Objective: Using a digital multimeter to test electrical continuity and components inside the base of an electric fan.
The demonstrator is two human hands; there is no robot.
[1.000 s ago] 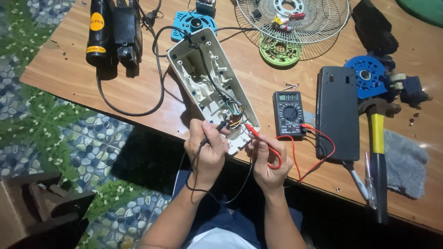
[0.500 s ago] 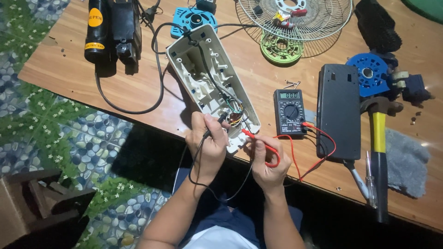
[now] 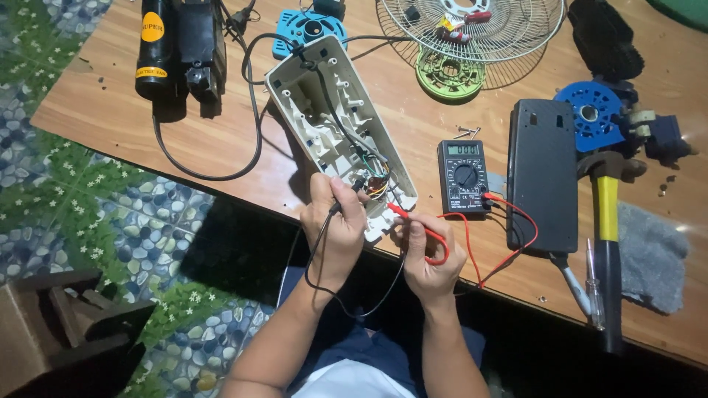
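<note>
My left hand (image 3: 335, 221) stays clenched on the black probe (image 3: 346, 197) at the wire cluster (image 3: 376, 184) inside the open cream housing (image 3: 335, 125), while my right hand (image 3: 431, 254), gripping the red probe (image 3: 404, 215), has eased its tip closer just beside it, the multimeter (image 3: 463, 177) further right on the counter (image 3: 110, 110).

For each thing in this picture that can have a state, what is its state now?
Left hand: shut on black probe.
Right hand: shut on red probe.
Cream housing: open, wiring exposed.
Multimeter: on, display lit, leads plugged in.
Fan guard: detached, lying flat.
Hammer: lying flat on table.
</note>
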